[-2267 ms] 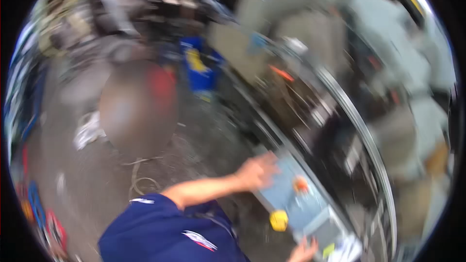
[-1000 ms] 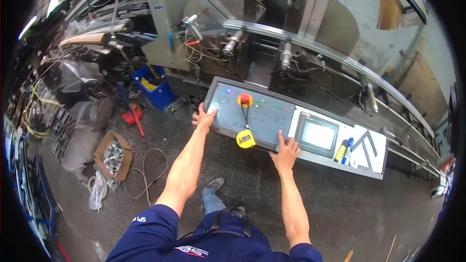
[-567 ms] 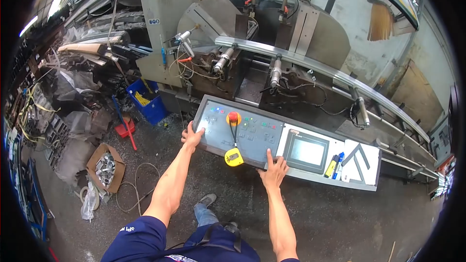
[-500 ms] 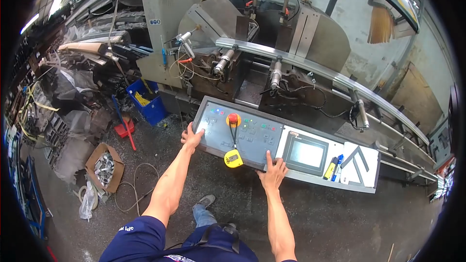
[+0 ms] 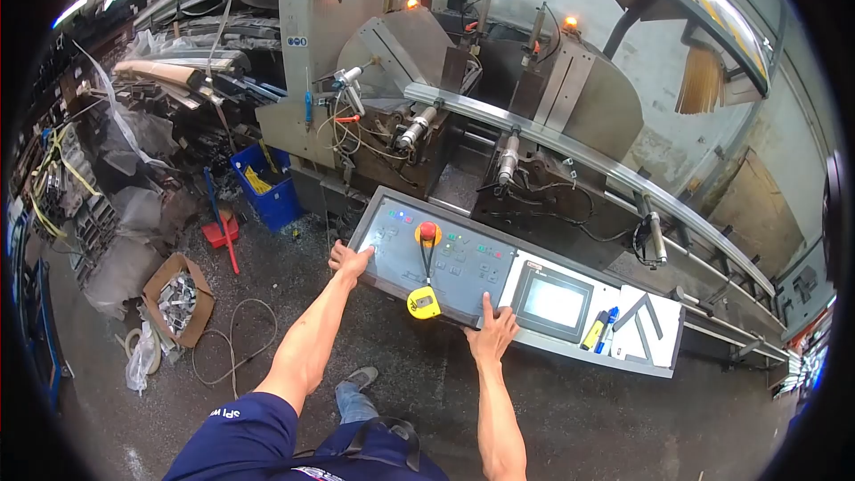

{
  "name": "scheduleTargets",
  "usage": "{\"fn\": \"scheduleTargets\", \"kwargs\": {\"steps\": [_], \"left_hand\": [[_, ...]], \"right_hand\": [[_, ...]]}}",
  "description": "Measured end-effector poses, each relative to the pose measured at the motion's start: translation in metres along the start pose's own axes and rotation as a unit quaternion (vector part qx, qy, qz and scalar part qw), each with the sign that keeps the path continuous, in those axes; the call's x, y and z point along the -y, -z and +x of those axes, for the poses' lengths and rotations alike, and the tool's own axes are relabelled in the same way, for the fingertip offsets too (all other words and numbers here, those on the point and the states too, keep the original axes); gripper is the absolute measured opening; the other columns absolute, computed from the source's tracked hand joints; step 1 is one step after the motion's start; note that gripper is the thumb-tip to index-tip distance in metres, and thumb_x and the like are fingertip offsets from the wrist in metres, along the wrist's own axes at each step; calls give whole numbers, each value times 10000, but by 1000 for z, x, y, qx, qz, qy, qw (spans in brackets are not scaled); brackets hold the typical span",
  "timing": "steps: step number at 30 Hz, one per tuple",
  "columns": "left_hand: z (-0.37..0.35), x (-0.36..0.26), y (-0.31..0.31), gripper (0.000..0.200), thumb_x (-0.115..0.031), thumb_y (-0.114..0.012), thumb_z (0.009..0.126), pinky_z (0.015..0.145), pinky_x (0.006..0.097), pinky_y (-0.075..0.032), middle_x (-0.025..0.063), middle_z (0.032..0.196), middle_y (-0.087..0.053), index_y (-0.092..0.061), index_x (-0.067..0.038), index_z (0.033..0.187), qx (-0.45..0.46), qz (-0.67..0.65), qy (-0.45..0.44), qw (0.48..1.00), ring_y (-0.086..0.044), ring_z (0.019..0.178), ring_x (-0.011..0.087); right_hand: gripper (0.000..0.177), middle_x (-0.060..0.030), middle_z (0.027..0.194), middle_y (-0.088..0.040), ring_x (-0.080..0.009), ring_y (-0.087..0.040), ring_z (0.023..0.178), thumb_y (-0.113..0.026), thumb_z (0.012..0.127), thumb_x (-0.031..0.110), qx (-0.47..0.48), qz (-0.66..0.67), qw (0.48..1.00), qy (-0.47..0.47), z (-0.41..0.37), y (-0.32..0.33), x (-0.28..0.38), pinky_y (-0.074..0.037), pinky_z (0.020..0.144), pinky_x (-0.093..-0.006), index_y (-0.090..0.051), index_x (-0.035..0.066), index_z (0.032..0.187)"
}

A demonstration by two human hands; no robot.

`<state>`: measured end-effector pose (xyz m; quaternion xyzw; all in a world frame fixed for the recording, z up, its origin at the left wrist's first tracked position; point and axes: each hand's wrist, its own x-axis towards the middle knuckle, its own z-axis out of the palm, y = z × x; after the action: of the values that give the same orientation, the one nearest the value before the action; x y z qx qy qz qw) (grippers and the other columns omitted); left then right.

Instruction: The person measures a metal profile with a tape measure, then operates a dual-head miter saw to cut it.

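A long grey control panel (image 5: 401,258) stretches across in front of me. My left hand (image 5: 349,262) is closed around its left end, with the thumb on the top face near the buttons. At the front edge, my right hand (image 5: 492,331) grips the panel with one digit extended onto its face; some fingers are partly hidden. Between the hands, a yellow tape measure (image 5: 423,303) hangs over the front edge by a black strap from the red emergency stop button (image 5: 428,232). To the right of my right hand, the touchscreen (image 5: 551,303) is lit.
A long metal profile (image 5: 570,131) lies across the saw machine behind the panel, near clamp cylinders (image 5: 508,158). Markers (image 5: 595,330) and an angle tool (image 5: 634,313) lie at the panel's right. A cardboard box of offcuts (image 5: 183,298) and a blue bin (image 5: 267,191) stand left.
Two orange lamps on the machine now glow; they were unlit before. Both hands stay at the same places on the panel, while the view has shifted slightly.
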<state>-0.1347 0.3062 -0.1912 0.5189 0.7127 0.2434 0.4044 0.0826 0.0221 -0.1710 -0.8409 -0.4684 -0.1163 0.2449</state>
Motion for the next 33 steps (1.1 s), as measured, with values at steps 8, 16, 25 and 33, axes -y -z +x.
{"fn": "scheduleTargets", "kwargs": {"steps": [8, 16, 25, 33], "left_hand": [[-3, -4, 1, 1154, -479, -802, 743, 1165, 510, -222, 176, 1590, -127, -84, -57, 1541, 1, -14, 15, 1000, -132, 1441, 408], [-7, -6, 3, 1126, -453, -807, 740, 1174, 552, -204, 180, 1590, -132, -114, -47, 1528, 6, -34, 12, 999, -90, 1450, 447], [-8, -8, 4, 1123, -464, -801, 749, 1167, 535, -220, 187, 1585, -135, -113, -40, 1529, 3, -23, 21, 1000, -106, 1449, 424], [-10, -8, 4, 1150, -479, -815, 733, 1163, 519, -226, 208, 1571, -157, -123, -18, 1527, -5, -21, 14, 1000, -123, 1444, 417]], "right_hand": [[1002, -83, 1033, -450, -275, -463, 973, -934, 518, 239, 1, -12, 1000, -1, 0, 2, 2, -359, 871, -430, -488, 234, 1415], [1019, -80, 1034, -448, -274, -458, 969, -934, 518, 245, -9, -17, 1000, 10, -1, -1, 0, -359, 863, -421, -475, 248, 1428], [1016, -119, 1070, -448, -310, -461, 1022, -938, 512, 242, 6, -9, 1000, -4, -1, 2, 3, -362, 885, -444, -492, 238, 1425], [1012, -125, 1082, -446, -312, -462, 1038, -936, 520, 243, 3, -9, 1000, -4, -1, 2, 4, -360, 886, -448, -488, 241, 1427]]}}
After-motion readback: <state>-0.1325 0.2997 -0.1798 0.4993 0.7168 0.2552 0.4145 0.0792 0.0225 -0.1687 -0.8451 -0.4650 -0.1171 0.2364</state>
